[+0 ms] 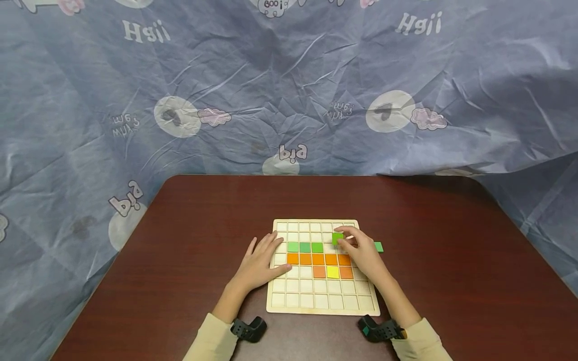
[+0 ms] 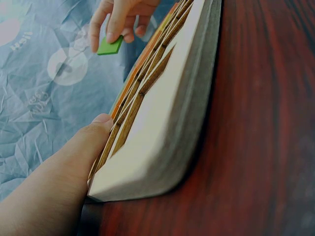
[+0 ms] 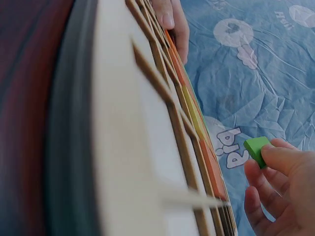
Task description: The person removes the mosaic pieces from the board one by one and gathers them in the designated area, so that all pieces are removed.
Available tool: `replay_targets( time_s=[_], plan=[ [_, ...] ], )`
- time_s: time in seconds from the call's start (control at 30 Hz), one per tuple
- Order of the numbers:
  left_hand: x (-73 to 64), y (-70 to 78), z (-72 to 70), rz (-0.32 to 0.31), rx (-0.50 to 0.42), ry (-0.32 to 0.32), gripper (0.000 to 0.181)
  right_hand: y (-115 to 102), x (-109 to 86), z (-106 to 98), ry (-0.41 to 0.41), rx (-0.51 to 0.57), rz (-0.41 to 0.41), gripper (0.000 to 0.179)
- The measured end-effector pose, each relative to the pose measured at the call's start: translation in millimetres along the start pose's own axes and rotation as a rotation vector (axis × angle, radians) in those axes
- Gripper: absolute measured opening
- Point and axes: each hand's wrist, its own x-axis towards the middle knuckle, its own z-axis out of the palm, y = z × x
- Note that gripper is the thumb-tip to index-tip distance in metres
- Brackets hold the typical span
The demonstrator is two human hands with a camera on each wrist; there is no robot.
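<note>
A pale wooden grid board (image 1: 320, 301) lies on the table. My right hand (image 1: 363, 253) pinches a green square tile (image 1: 337, 238) between thumb and fingers, above the board's upper right part. In the right wrist view the same tile (image 3: 257, 150) is held off the board. My left hand (image 1: 262, 263) rests on the board's left edge, fingers spread, with the thumb (image 2: 93, 137) along the frame. Green tiles (image 1: 304, 247) fill part of one row. Below them sit a row of orange tiles (image 1: 318, 259) and a shorter row with a yellow tile (image 1: 332, 272) between orange ones.
Another green tile (image 1: 379, 246) lies on the table just right of the board, partly behind my right hand. The dark red-brown table (image 1: 217, 210) extends around the board. A blue printed cloth (image 1: 271, 100) hangs behind the table. Black wrist devices (image 1: 249, 329) sit on both wrists.
</note>
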Motion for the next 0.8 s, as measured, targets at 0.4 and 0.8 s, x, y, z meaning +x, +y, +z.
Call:
replay_targets(
  time_s=[0.4, 0.8],
  plan=[
    [-0.1, 0.7, -0.6, 0.000, -0.009, -0.004, 0.077, 27, -12.7, -36, 0.066, -0.169, -0.041, 0.020],
    [0.0, 0.7, -0.9, 0.002, -0.001, -0.001, 0.077, 58, -23.2, -66, 0.205, -0.224, -0.053, 0.019]
  ],
)
